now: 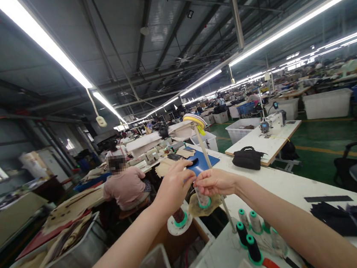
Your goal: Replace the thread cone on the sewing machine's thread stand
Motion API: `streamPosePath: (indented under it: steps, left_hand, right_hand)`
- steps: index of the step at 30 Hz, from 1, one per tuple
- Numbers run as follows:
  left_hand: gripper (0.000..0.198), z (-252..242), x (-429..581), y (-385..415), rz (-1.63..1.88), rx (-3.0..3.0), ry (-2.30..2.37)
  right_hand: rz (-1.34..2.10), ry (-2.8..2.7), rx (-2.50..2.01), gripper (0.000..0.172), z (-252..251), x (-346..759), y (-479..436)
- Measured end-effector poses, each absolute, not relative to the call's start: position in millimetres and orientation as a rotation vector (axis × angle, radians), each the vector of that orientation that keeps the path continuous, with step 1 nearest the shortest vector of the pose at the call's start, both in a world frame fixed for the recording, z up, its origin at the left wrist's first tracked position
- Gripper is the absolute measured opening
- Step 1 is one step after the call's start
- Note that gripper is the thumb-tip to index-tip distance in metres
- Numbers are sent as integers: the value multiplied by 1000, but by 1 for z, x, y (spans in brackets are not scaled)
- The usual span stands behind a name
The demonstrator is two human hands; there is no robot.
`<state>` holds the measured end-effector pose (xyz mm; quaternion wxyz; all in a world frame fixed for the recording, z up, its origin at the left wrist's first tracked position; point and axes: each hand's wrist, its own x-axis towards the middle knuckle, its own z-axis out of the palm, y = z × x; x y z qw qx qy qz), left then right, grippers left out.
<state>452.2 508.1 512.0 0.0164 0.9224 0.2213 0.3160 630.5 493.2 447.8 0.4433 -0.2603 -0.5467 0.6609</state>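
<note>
Both my hands meet over a pale thread spool point(202, 198) with a green base, standing on a stained round holder point(206, 208). My left hand point(175, 186) comes in from the left, thumb and fingers pinched just above the spool's top. Close beside it, my right hand point(214, 182) is closed in a pinch at the spool's upper end and partly covers it. Whatever lies between the fingertips is too small to see. Below my left hand, a dark brown thread spool point(179, 216) stands on a white round plate point(176, 228).
A thin upright pole point(203, 150) carries yellow-and-white rolls point(193, 119). Several thread cones point(252, 248) stand on the white table point(277, 185). A black bag point(248, 158) lies farther back. At left, a seated co-worker point(125, 187) is near a fabric-filled bin point(72, 253).
</note>
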Motion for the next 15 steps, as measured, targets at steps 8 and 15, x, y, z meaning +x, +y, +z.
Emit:
streamPosePath:
  steps: [8,15]
  left_hand:
    - [40,497,438,492,1079,2245,1020]
    - [44,487,435,465,785,1894,1027]
  right_hand:
    - [1620,-1373,-588,41,449,618,483]
    - [1562,-1413,-589,42,450,612,478]
